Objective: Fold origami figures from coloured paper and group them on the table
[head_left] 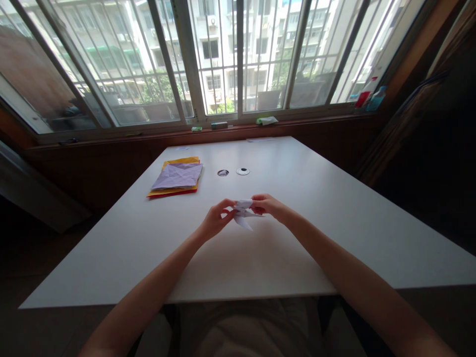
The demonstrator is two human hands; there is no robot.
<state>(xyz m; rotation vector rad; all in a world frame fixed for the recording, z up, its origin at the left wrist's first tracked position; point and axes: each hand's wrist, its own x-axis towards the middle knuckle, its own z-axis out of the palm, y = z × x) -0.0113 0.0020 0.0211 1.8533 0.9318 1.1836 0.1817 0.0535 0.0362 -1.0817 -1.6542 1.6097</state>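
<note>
A small folded piece of white paper (pixel 243 213) is held just above the white table (pixel 334 218), near its middle. My left hand (pixel 216 219) pinches its left side with the fingertips. My right hand (pixel 268 205) grips its right side from above. A pointed flap of the paper hangs down toward the tabletop between the two hands. Both forearms reach in from the near edge of the table.
A stack of coloured paper sheets (pixel 176 177), pale purple on top of yellow and red, lies at the far left. A cable hole (pixel 222 172) and a round white cap (pixel 243 171) sit beyond my hands. The barred window sill (pixel 238 125) carries small items and bottles (pixel 368 93).
</note>
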